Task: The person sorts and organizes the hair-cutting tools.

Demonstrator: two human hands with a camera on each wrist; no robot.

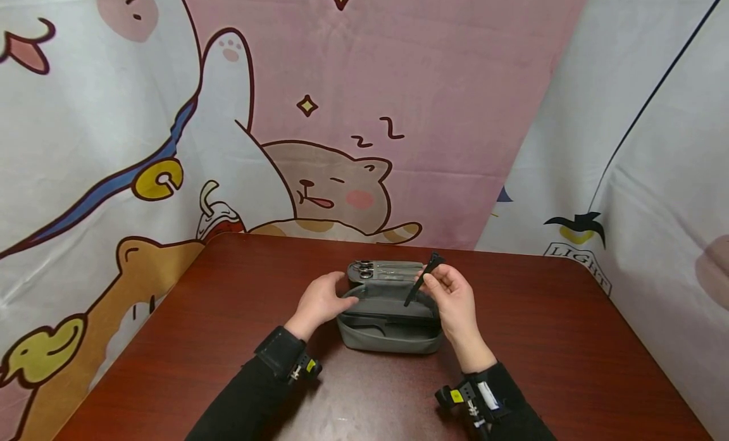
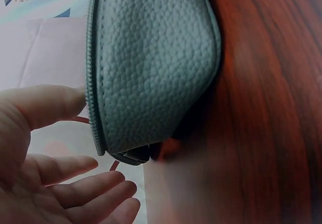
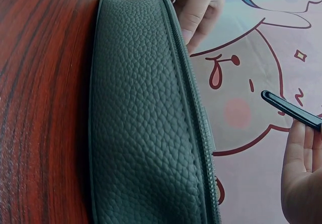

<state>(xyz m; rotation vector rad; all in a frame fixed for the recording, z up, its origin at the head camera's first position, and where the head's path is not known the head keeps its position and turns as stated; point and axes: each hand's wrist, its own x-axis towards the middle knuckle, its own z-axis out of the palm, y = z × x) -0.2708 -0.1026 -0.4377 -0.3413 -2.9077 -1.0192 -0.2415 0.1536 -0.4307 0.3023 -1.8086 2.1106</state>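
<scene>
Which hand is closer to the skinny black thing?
Right. The right hand pinches the skinny black thing; the left hand is away from it, at the left end of the gray case.

Banner print: "LIGHT", in capitals, on the white cloth.
Sleeping animal drawing: two "Z" marks above it, on the pink cloth.
Pouch tag: too small to read.

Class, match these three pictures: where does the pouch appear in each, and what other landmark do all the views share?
Head: pouch, below centre, slightly right.
Left wrist: pouch, top centre.
Right wrist: pouch, left of centre, running down to the bottom edge.
Shared landmark: left hand, at one end of the pouch.
</scene>
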